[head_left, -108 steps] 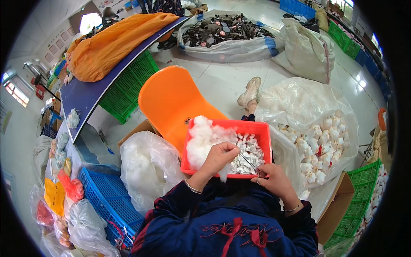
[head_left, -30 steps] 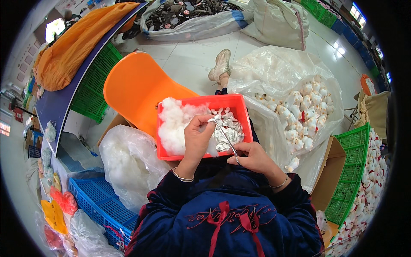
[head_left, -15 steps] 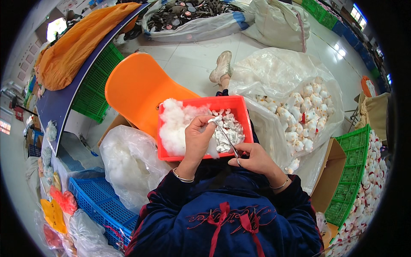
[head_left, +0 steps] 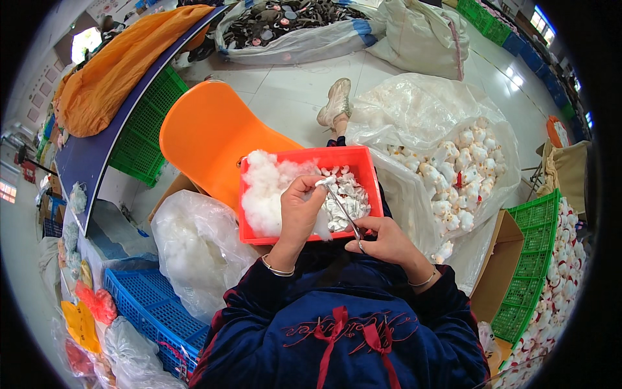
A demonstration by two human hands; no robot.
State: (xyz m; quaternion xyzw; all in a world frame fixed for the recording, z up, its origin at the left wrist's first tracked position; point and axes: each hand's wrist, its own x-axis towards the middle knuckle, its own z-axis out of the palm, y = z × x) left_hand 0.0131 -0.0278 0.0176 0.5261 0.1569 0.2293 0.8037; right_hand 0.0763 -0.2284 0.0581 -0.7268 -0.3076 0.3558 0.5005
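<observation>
1. Lying across a blue tabletop at the far left was an orange cloth; at the near left stood a blue plastic crate.
2. Right of that crate, a clear plastic bag held white fluff, with an orange chair on its far side.
3. Next came a red tray, near the middle, just in front of the person's body. Loose white stuffing filled its left part.
4. The left hand was closed in a pinch, thumb and fingertips gripping a small white piece above the tray.
5. A slender metal tool slanted from that piece toward the near right; how far its tip reached into the piece I could not tell.
6. Many small silvery-white pieces lay in the tray's right part.
7. The right hand, near the tray's near right corner, was closed on the tool's handle end.
8. Farther right, a translucent bag held white plush pieces; beyond it to the right stood a cardboard box and a green crate.
</observation>
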